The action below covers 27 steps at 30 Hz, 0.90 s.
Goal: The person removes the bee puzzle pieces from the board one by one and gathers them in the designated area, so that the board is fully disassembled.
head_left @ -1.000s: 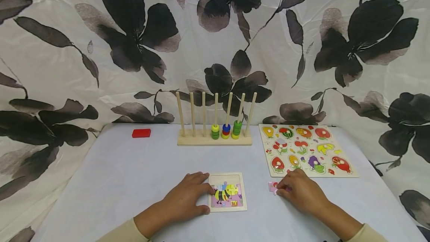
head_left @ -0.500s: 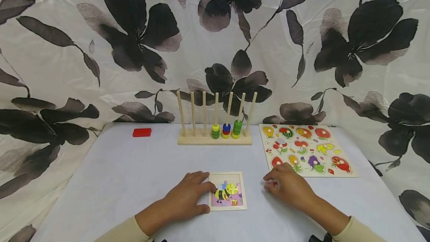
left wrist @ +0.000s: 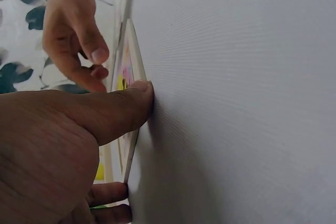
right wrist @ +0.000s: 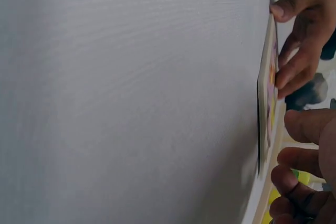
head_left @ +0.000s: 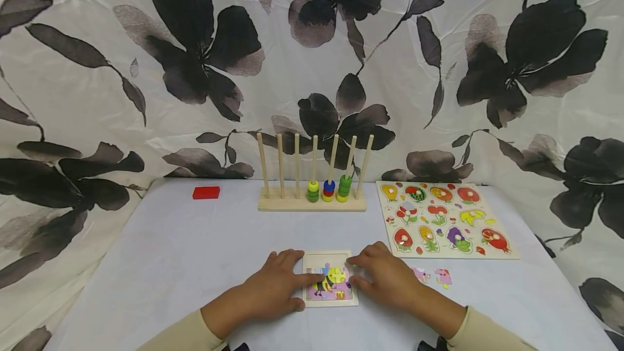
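Observation:
A small wooden jigsaw board lies on the white cloth, its partly filled tray showing a yellow and black bee on pink pieces. My left hand grips its left side, thumb at the near corner and fingertips at the far one; the index finger stretches over the bee. At the board's right edge is my right hand, loosely curved, with thumb and index apart. The right wrist view shows no piece between those fingers. Just right of that hand lie pink jigsaw pieces, partly hidden by it.
A fruit peg puzzle board lies at the back right. Behind the jigsaw stands a wooden peg rack with coloured rings on several pegs. A red block sits at the back left, before a floral curtain.
My right hand has moved left from the loose pieces to the jigsaw board's right edge, uncovering pieces on the cloth. My left index finger now reaches further over the bee.

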{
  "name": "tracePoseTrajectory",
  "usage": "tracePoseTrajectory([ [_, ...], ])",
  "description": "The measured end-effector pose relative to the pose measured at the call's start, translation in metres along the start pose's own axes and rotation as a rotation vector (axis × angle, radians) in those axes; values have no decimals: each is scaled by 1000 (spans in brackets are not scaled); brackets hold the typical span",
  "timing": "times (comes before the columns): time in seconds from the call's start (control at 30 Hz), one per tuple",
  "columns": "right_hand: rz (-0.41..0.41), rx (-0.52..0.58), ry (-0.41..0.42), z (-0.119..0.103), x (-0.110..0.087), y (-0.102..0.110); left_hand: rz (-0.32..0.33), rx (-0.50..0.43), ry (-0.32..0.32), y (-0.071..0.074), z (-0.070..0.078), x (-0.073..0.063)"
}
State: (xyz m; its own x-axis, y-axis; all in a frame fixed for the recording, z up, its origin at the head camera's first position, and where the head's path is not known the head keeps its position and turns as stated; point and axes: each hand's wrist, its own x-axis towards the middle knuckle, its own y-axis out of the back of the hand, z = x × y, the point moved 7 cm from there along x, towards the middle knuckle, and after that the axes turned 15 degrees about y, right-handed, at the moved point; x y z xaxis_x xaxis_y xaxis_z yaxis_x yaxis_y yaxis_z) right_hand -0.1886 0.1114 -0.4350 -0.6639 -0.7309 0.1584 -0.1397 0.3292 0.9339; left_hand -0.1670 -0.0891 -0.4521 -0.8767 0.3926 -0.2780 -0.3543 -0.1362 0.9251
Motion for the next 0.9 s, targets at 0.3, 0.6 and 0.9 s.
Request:
tracePoseTrajectory([
  [0.3, -49, -24, 8, -5, 9, -8, 5, 22, -11, 0, 1, 2],
  [0.6, -36, -25, -13, -2, 14, -10, -21, 16, 16, 1, 4, 4],
  [0.9, -31, 92, -49, -2, 13, -7, -34, 22, 23, 4, 5, 4],
])
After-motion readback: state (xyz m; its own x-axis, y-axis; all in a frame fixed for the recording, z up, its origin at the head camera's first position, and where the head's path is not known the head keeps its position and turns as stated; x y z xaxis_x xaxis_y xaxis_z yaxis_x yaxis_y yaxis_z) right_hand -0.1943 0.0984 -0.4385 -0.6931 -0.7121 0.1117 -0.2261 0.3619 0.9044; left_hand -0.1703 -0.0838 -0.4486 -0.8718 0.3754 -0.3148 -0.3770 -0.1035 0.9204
